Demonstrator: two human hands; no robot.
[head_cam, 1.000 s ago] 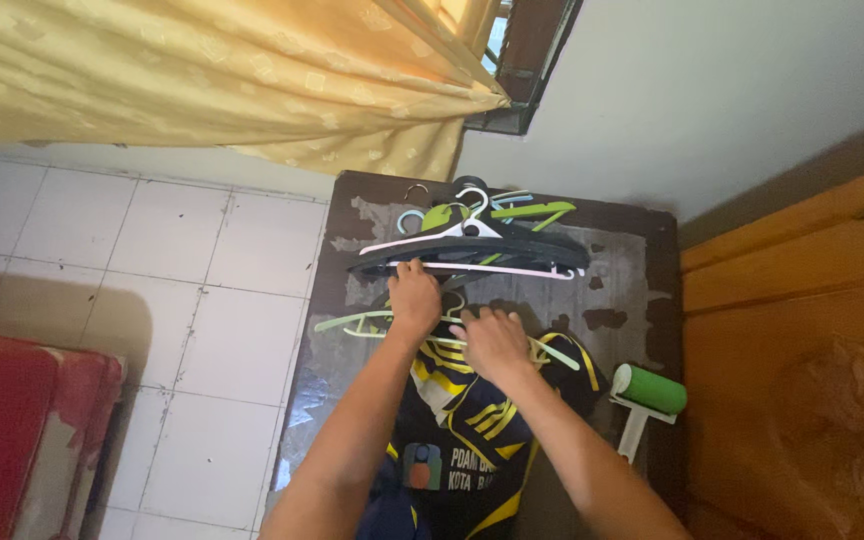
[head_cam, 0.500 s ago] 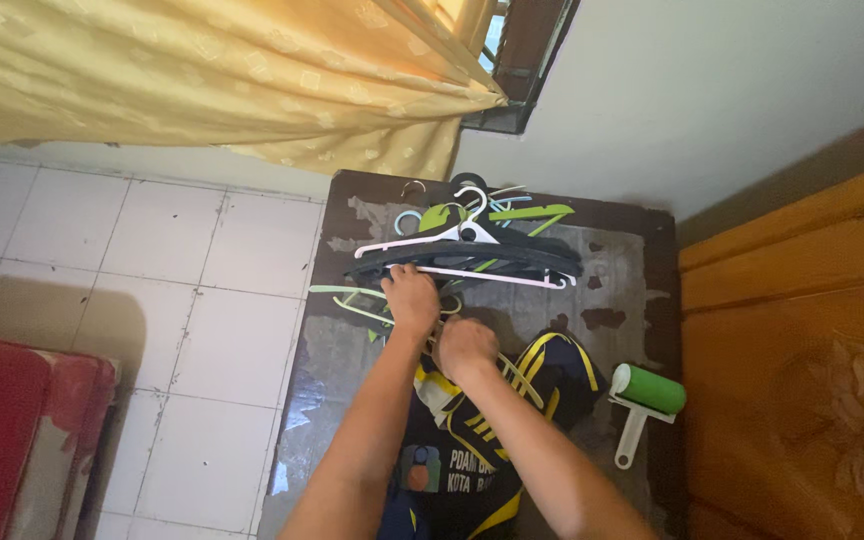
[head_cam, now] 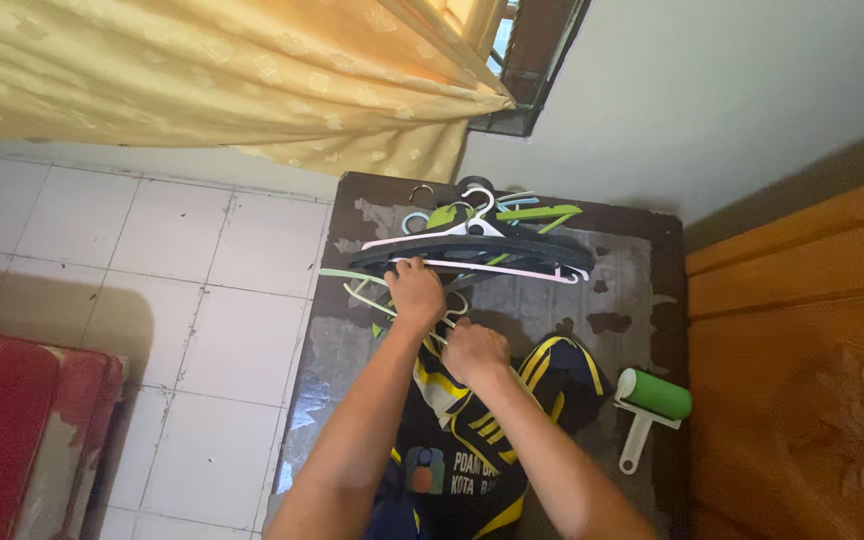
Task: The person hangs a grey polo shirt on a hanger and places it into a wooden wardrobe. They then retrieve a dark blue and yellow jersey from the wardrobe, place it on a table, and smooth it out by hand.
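Note:
A dark blue shirt with yellow stripes lies on a worn dark table. My left hand grips a pale green hanger whose end sticks out past the table's left edge. My right hand is closed on the shirt's collar, where the hanger enters the cloth. Just beyond my left hand lies a pile of hangers, black, white, green and blue.
A green lint roller with a white handle lies at the table's right side. A wooden cabinet stands to the right. White floor tiles and a red mattress are on the left; a yellow curtain hangs above.
The pale green hanger has tilted and slid left, its end now past the table edge. My right hand has pulled back toward my left hand and bunched the collar.

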